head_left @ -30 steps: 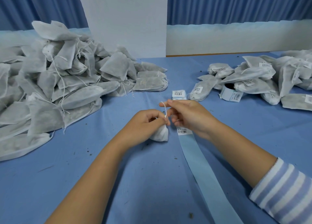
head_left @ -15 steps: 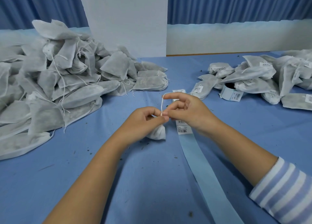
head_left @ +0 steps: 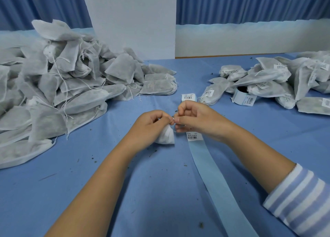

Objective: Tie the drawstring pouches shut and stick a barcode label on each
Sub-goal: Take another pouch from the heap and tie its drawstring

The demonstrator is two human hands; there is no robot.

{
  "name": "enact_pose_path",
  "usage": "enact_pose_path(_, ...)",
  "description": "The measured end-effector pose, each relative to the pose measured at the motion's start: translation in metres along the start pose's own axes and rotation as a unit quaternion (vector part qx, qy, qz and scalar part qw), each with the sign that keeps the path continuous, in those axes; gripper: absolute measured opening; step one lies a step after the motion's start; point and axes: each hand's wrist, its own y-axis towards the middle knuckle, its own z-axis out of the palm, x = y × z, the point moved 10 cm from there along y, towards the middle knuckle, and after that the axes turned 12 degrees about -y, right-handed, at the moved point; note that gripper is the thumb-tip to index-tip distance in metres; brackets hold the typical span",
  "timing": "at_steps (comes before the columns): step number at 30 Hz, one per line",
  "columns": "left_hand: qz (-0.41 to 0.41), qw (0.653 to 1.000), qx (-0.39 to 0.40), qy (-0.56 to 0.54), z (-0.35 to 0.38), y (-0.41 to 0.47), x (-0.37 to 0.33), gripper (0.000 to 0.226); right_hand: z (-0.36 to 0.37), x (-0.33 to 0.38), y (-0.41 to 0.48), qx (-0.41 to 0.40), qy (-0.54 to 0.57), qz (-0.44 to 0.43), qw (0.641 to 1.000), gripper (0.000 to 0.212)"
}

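Two hands meet fingertip to fingertip. Left hand (head_left: 151,124) fingers grip pouch (head_left: 166,137) at neck, body hanging below on surface (head_left: 151,192). Right hand (head_left: 196,122) fingers pinch drawstring, barely visible, just right of neck. Label strip (head_left: 193,138) beside pouch, nearer right hand.

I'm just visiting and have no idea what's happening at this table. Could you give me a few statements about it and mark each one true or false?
1. Both hands are busy with one small white pouch. True: the left hand grips it, and the right hand pinches at its neck.
2. The bigger pile of pouches lies on the person's right. False: the bigger pile is on the left.
3. Pouches in the right pile carry barcode labels. True.
4. The roll of labels lies inside the left pile. False: the roll of labels lies at the edge of the right pile.
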Motion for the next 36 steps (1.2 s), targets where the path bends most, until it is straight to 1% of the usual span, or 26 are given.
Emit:
enact_pose_path(4,-0.009,1.0,-0.004,-0.014,-0.003,0.0,0.002,0.025,-0.001,0.005,-0.001,-0.03,0.004,-0.028,0.999,0.026)
enact_pose_path(8,-0.024,1.0,-0.001,-0.008,-0.004,0.001,0.007,0.019,0.003,0.007,-0.001,-0.02,-0.01,-0.04,0.999,0.024)
enact_pose_path(11,-0.028,0.999,0.033,-0.011,-0.002,0.0,0.006,0.02,0.001,0.01,-0.001,-0.018,-0.037,-0.045,0.998,0.024)
enact_pose_path(14,-0.025,0.997,0.073,0.025,0.003,-0.002,0.006,0.018,-0.003,0.012,-0.001,-0.036,-0.071,-0.052,0.995,0.026)
enact_pose_path(17,-0.001,0.997,0.077,0.007,0.004,-0.002,0.004,0.021,0.001,0.014,-0.002,-0.026,-0.094,-0.063,0.993,0.029)
enact_pose_path(18,0.006,0.997,0.077,0.0,0.003,-0.001,0.003,0.024,0.0,0.015,-0.003,-0.034,-0.125,-0.07,0.989,0.029)
enact_pose_path(19,0.009,0.997,0.079,0.001,0.003,-0.001,0.002,0.026,-0.003,0.018,-0.004,-0.052,-0.179,-0.081,0.979,0.03)
enact_pose_path(20,0.009,0.997,0.083,0.006,0.003,-0.001,0.002,0.027,-0.007,0.021,-0.006,-0.073,-0.252,-0.096,0.96,0.031)
enact_pose_path(22,0.006,0.996,0.083,0.022,0.003,-0.001,0.003,0.021,-0.01,0.025,-0.009,-0.099,-0.402,-0.119,0.902,0.029)
enact_pose_path(23,0.002,0.997,0.078,0.025,0.002,0.0,0.004,0.017,-0.011,0.025,-0.009,-0.107,-0.455,-0.12,0.876,0.026)
enact_pose_path(24,-0.002,0.997,0.071,0.025,0.001,0.0,0.004,0.014,-0.014,0.024,-0.009,-0.12,-0.484,-0.118,0.859,0.023)
enact_pose_path(25,-0.007,0.998,0.064,0.024,0.0,0.0,0.005,0.012,-0.019,0.024,-0.009,-0.139,-0.491,-0.114,0.853,0.021)
enact_pose_path(28,-0.011,0.998,0.044,0.036,-0.007,0.0,0.005,0.01,-0.042,0.019,-0.007,-0.204,-0.466,-0.077,0.857,0.018)
enact_pose_path(30,-0.011,0.998,0.031,0.052,-0.012,0.0,0.005,0.011,-0.055,0.01,-0.006,-0.231,-0.477,-0.037,0.847,0.013)
enact_pose_path(32,-0.01,0.998,0.015,0.064,-0.018,0.001,0.006,0.009,-0.062,0.001,-0.005,-0.237,-0.486,-0.002,0.841,0.014)
enact_pose_path(33,-0.005,0.997,0.004,0.072,-0.022,0.002,0.005,0.008,-0.063,-0.002,-0.004,-0.232,-0.48,0.006,0.846,0.016)
enact_pose_path(36,0.008,0.996,-0.008,0.084,-0.027,0.003,0.005,0.01,-0.052,0.001,-0.002,-0.201,-0.432,-0.015,0.879,0.03)
